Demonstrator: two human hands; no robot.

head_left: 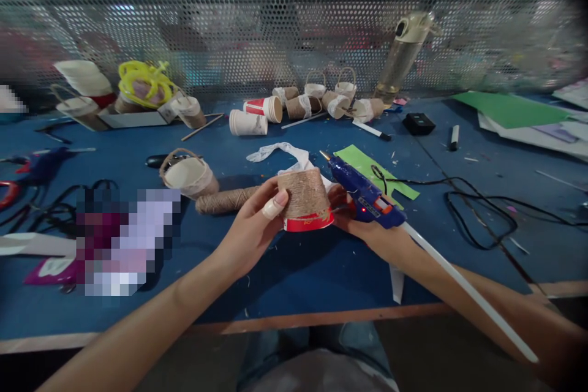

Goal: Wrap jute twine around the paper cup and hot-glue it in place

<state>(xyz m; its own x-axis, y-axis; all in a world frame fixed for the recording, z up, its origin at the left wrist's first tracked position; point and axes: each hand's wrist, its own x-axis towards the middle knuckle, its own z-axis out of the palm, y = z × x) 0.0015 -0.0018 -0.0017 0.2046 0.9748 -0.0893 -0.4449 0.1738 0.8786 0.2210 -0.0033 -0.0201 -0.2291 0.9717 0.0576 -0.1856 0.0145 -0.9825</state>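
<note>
**Wrapped Cup in the Left Hand, Glue Gun at the Right**

Nearest, below the right forearm, a white strip (397, 285) lies close to the front edge of the bench (303, 294). Above it, the left hand (255, 217) is closed on the twine-wrapped cup (305, 196), with its thumb in front. The cup is between the two hands, wide red end downward. The right hand (346, 217) is at the other side of the cup, partly hidden behind the cup and the glue gun (367, 190); I cannot tell how its fingers are closed. The gun shows a small red light, and its nozzle points away from the person.

To do this handling well, in my judgement, the left thumb should press lightly, so that the twine rows do not slide. The fingers should be well apart from the nozzle, which could be hot.

Just left of the left hand lies the twine roll (225, 199), and beyond it stands a handled cup (188, 176). Beyond the held cup is the lace (280, 150); it could catch on the nozzle. Green paper (353, 155) lies beyond the right hand. Farther from both hands are more wrapped cups (303, 107) and a bottle (399, 58), before the perforated screen (220, 24).
</note>
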